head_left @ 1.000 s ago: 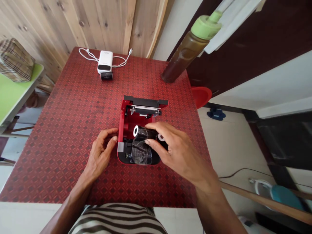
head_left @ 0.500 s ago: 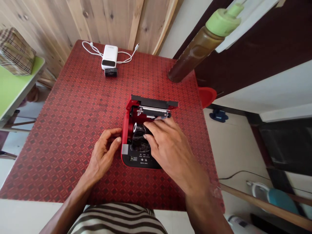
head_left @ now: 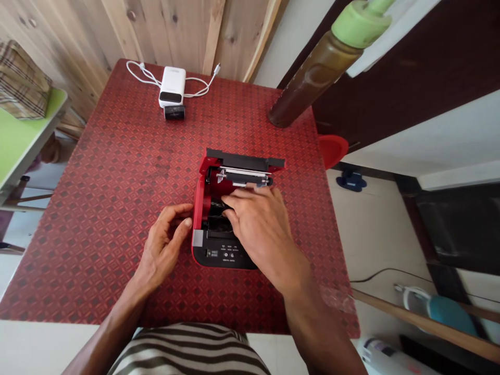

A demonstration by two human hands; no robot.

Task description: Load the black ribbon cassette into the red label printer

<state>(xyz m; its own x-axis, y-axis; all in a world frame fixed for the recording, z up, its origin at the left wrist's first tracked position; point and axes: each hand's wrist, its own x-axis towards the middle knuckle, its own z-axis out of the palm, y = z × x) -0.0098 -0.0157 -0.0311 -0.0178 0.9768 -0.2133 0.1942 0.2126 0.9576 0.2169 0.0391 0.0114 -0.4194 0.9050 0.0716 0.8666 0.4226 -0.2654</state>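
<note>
Printer [head_left: 214, 259], lid [head_left: 245, 160] raised, black roll [head_left: 216, 209] inside, right hand [head_left: 260, 224] gripping roll, left hand [head_left: 165, 240] unclenched beside printer

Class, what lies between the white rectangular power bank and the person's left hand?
In the head view, a small black cylindrical roll lies beside the white power bank; then red patterned tabletop reaches to the left hand.

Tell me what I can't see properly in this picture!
All in the head view:
Right end of the black roll inside the red and black machine: hidden by the right hand.
White labels on the machine's front: too small to read.
Tip of the bottle: cut off by the top edge.
Left side of the checked item: cut off by the left edge.
</note>
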